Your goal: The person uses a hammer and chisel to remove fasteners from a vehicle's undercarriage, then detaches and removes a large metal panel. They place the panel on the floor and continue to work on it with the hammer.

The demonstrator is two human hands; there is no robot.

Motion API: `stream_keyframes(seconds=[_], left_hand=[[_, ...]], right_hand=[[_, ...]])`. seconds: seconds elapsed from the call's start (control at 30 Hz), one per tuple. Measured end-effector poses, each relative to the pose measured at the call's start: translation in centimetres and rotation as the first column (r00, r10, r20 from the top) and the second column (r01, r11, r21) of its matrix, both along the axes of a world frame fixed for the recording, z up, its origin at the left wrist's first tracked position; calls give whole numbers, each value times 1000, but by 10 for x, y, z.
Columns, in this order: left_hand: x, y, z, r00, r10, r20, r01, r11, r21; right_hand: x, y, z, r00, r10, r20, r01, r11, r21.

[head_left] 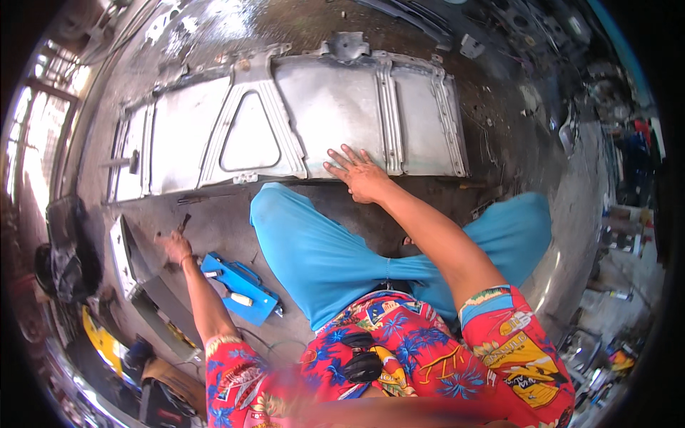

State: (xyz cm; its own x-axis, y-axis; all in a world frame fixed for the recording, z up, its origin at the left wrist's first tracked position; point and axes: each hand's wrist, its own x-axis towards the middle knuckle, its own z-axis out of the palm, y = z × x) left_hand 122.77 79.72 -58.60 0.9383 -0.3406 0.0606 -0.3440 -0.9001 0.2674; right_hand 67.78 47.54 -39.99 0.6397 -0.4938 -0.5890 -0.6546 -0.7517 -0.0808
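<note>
A long silver sheet-metal panel with raised ribs and a triangular frame lies on the floor before my knees. My right hand rests on its near edge, palm down with fingers spread, holding nothing. Off to the left, my left hand is low over the floor, its fingers closed around a short dark hand tool; the tool's kind is too small to make out. Just right of that hand sits a blue metal toolbox with a pale-handled tool on top. A hammer lies on the panel's left end.
A grey angular metal part stands left of my left hand. Beyond it are a black bulky object and a yellow-and-black item. Thin rods lie along the panel's near edge. Assorted parts crowd the right side.
</note>
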Motion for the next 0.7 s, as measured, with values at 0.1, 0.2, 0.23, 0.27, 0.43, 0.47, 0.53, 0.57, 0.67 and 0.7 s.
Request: stream_keyframes(seconds=[0.1,0.2,0.23,0.27,0.43,0.47,0.53,0.57,0.67,0.7], left_hand=[[-12,13,91,995,-2,104,13,994,-111],[-36,6,185,969,96,227,-32,962,-271],[-50,0,216,949,2,316,113,933,-342],[-67,-7,247,929,-46,367,209,884,-418],[-169,-85,369,895,-218,389,431,652,-624],[-190,-103,384,922,-263,284,385,564,-730],[-230,-135,408,925,-366,97,271,460,-846],[-248,-148,418,911,-413,14,218,453,-865],[-295,-194,424,857,-496,-140,78,394,-916],[-310,-206,420,838,-523,-153,91,411,-907]], right_hand=[[-5,-2,-2,999,-15,52,15,1000,8],[-11,-3,-6,996,-4,94,4,1000,1],[-12,-3,-8,994,8,105,-7,1000,-4],[-14,-3,-9,993,7,121,-7,1000,0],[-18,-5,-10,985,9,171,-14,1000,27],[-19,-7,-9,982,-1,189,-9,999,49],[-21,-12,-5,977,-32,212,11,995,97],[-22,-15,-3,973,-39,226,12,993,119],[-30,-31,3,920,-189,343,82,949,304],[-34,-36,3,879,-272,391,118,919,375]])
